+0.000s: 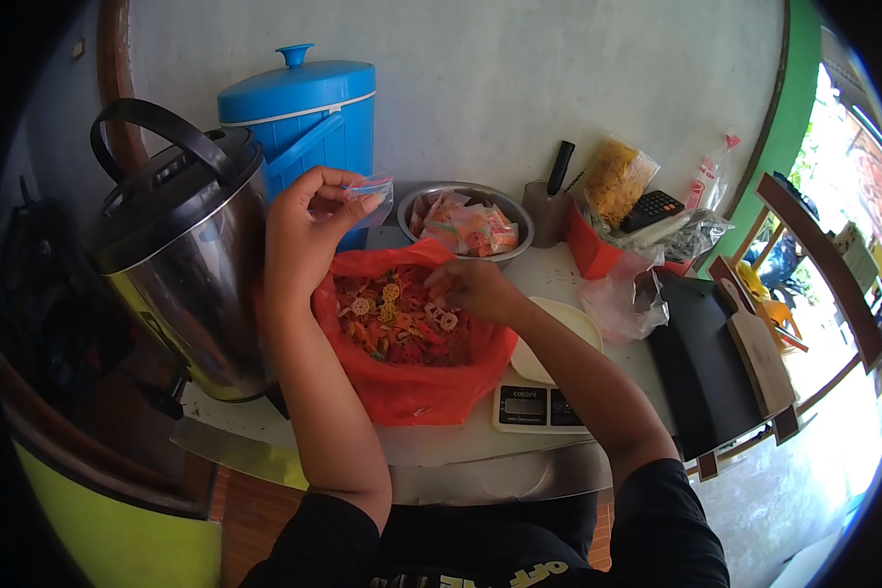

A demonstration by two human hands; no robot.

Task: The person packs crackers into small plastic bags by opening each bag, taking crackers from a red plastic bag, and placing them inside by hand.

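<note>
The left hand (316, 211) pinched a clear bag (378, 201); the right hand (475, 291) curled its fingers over colourful pieces (387, 314), grip unclear.

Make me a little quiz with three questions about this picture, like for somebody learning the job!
1. What is the left hand holding?
2. True or false: in the picture, the kitchen scale sits to the left of the red bag.
3. What colour is the big tub with the knob on its lid?
a) green
b) blue
c) yellow

Key:
1. A small clear plastic bag.
2. False: it sits to the right.
3. b) blue.
</note>
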